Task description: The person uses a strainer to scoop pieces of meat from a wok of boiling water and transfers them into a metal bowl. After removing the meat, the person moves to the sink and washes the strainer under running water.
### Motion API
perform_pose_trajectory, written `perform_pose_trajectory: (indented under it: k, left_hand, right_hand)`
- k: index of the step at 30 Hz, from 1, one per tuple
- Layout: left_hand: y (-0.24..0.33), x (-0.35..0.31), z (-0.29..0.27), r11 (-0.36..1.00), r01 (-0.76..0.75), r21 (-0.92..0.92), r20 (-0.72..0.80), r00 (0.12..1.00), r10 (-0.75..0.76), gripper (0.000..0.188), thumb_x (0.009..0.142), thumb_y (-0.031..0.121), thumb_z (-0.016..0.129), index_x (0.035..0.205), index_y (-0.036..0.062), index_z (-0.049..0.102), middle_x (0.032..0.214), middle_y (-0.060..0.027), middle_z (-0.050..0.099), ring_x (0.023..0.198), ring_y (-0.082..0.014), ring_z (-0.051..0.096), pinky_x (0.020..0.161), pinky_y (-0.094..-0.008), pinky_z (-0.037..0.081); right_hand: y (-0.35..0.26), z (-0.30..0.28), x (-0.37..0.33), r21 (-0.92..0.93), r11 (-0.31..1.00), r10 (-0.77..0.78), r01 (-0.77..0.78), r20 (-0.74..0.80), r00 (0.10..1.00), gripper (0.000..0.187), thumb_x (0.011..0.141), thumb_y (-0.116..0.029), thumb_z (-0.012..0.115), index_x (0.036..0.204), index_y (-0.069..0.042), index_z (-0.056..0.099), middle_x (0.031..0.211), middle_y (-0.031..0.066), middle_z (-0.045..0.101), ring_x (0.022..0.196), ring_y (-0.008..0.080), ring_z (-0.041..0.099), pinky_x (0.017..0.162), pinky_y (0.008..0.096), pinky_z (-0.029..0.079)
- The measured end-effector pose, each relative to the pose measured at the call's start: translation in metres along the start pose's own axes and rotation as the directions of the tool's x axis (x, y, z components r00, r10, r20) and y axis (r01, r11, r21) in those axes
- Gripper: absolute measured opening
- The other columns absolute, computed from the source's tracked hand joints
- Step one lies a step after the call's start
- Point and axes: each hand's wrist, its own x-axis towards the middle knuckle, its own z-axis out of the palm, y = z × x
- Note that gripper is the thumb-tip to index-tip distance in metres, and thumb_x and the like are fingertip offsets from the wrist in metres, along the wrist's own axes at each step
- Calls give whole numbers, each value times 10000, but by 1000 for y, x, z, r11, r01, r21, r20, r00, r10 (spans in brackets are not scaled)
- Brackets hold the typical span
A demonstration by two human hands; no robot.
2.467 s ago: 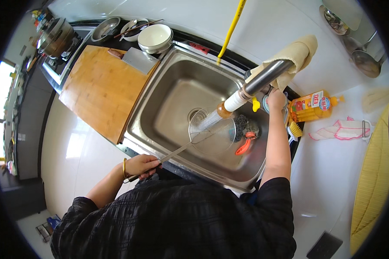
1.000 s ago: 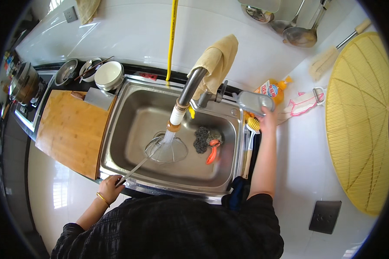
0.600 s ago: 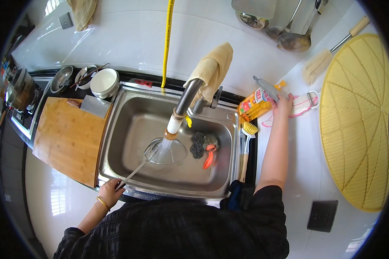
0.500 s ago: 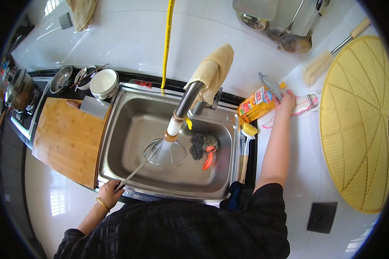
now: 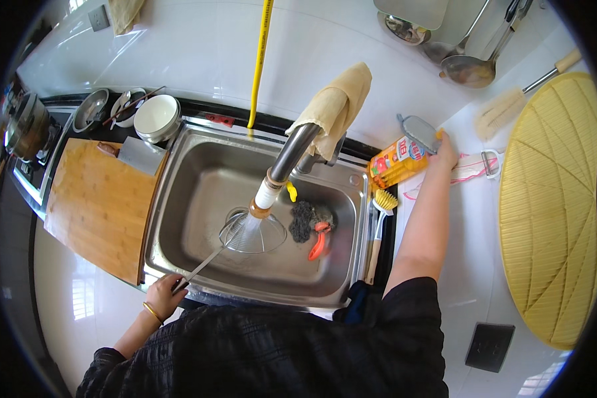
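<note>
My left hand (image 5: pixel 164 295) is closed round the handle of a wire strainer (image 5: pixel 252 232). The strainer's mesh bowl lies low in the steel sink (image 5: pixel 205 182), under water running from the tap (image 5: pixel 297 146). At the right, my right hand (image 5: pixel 446 152) reaches to a grey sponge (image 5: pixel 420 132) and has its bent fingers on the lower right end. That sponge lies against the top of an orange detergent bottle (image 5: pixel 397 164); part of the grip is hidden. A dark scouring pad (image 5: pixel 302 222) and an orange-handled tool (image 5: pixel 318 244) lie in the sink's right side.
Left of the sink is a wooden cutting board (image 5: pixel 99 205) with a cleaver (image 5: pixel 141 156) on it. White bowls (image 5: pixel 157 116) stand behind. A yellow-bristled brush (image 5: pixel 384 200) lies by the sink's right rim. A large yellow round lid (image 5: pixel 550 212) leans farther right.
My right hand has shifted slightly up and right at the sponge. The whole view has turned a little. My left hand keeps the strainer under the water.
</note>
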Motion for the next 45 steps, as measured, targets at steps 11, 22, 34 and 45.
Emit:
perform_pose_trajectory:
  k: [11, 22, 34, 45]
  left_hand:
    - [-13, -15, 10, 1000, -6, 14, -17, 1000, 7, 349, 660, 197, 661, 961, 40, 581, 809, -144, 598, 729, -273, 596, 674, -338, 475]
    - [-21, -26, 11, 988, 69, 136, 75, 994, -80, 332, 820, 319, 497, 956, 16, 503, 902, -174, 556, 878, -326, 535, 743, -391, 436]
    - [6, -12, 13, 957, 83, 278, 114, 986, -119, 288, 835, 301, 484, 938, 35, 446, 788, -177, 590, 759, -335, 577, 649, -409, 460]
    - [-9, -9, 10, 928, -3, 374, 32, 999, -10, 263, 829, 306, 487, 925, 61, 483, 758, -127, 579, 704, -308, 579, 600, -400, 461]
  right_hand:
    - [12, 6, -9, -47, 993, -112, 111, -22, 993, 359, 683, -199, 714, 854, 79, 567, 870, 141, 594, 720, 222, 584, 592, 347, 492]
    - [162, -90, -222, -244, 862, -388, 445, 249, 888, 372, 676, -92, 707, 977, 49, 539, 979, 145, 571, 813, 227, 570, 705, 328, 484]
    - [265, -66, -350, -487, 262, 282, 833, 864, 417, 268, 764, -289, 544, 901, -59, 546, 1014, 157, 553, 970, 325, 502, 799, 473, 371]
    - [314, -54, -343, -520, 515, 318, 681, 854, 412, 406, 780, -427, 505, 972, -70, 519, 1182, 107, 437, 1169, 291, 348, 927, 523, 265]
